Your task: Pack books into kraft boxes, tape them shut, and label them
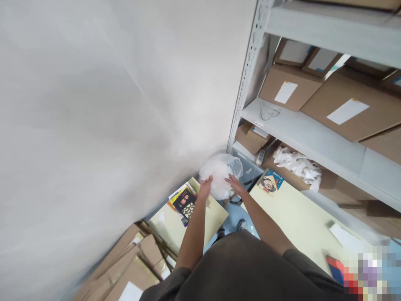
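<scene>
A translucent white plastic bag [218, 169] bulges up at the far end of the gap between two pale tables, close to the wall. My left hand [205, 187] is at its near left side, fingers drawn together against the plastic; the fingertips are partly hidden. On the other side, my right hand [234, 184] reaches to the bag with its fingers spread and touching or nearly touching it. What lies inside the bag cannot be made out.
Booklets [184, 202] lie on the left table [216, 209]; a blue booklet [271, 182] is on the right table [300, 213]. Flattened cardboard [125, 267] leans at lower left. A metal shelf [313, 129] holds cardboard boxes [351, 104] and white bundled bags [297, 165].
</scene>
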Tool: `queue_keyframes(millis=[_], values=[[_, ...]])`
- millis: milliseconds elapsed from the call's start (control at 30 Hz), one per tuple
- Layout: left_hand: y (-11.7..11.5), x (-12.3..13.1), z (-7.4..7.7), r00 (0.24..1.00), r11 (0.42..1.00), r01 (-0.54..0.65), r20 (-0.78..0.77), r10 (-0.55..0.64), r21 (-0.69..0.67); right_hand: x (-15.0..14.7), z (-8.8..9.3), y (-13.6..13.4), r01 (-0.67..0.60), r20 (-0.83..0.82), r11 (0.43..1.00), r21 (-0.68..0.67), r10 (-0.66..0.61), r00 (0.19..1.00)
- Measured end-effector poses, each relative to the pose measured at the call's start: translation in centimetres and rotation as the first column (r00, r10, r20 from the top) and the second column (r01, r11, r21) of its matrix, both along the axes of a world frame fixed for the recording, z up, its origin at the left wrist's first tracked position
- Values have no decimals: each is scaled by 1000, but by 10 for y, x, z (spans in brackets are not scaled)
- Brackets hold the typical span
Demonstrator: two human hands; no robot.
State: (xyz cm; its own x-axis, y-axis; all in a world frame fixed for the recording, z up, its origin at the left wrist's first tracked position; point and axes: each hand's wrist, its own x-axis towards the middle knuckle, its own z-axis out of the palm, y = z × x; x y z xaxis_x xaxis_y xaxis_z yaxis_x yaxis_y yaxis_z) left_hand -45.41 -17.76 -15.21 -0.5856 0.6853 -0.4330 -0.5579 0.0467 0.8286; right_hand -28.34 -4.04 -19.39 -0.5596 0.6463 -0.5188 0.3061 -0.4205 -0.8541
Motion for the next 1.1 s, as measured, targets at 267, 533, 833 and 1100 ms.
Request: queue_keyframes(millis=[267,533,833,1100], values=[[-30,-9,72,998,985,29,41,-36,168,-2,69,-19,-52,-356,982,-182,-17,934],[-6,-22,78,994,991,64,-93,-52,122,72,102,19,157,-221,985,79,-136,966],[42,45,90,971,992,51,-239,-23,113,188,118,-1,561,-316,827,33,-524,791],[62,151,97,959,968,242,-170,-228,69,328,111,-37,785,-290,619,12,-749,596]])
